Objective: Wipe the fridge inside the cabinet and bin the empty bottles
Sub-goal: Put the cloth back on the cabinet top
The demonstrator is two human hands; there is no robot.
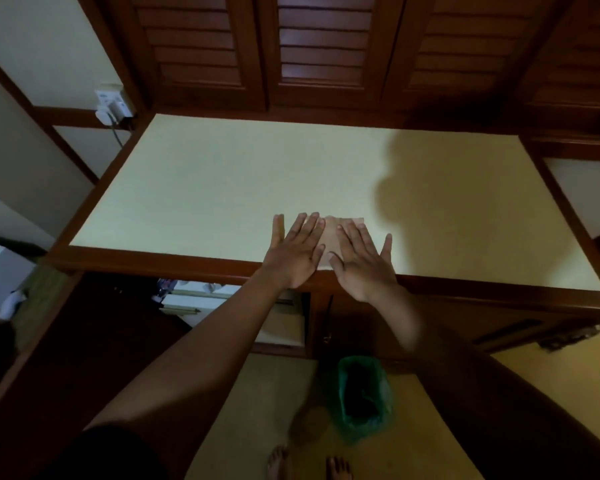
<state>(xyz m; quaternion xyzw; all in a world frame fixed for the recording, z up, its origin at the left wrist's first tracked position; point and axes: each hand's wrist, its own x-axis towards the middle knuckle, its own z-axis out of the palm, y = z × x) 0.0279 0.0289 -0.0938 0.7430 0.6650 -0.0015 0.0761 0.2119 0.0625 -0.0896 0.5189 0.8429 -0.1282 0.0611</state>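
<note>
Under the wooden front edge, the white fridge is standing open in its dark cabinet. At that edge, a folded beige cloth is being pressed onto the wide pale countertop by the left hand and right hand, fingers straight, slightly apart.

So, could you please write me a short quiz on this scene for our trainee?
1. True or false: the left hand and right hand both lie flat on the cloth.
2. The bin is lined in: A green, B red, C white.
3. Fill in: the cloth lies on the ___.
Key: 1 true; 2 A; 3 counter.
</note>
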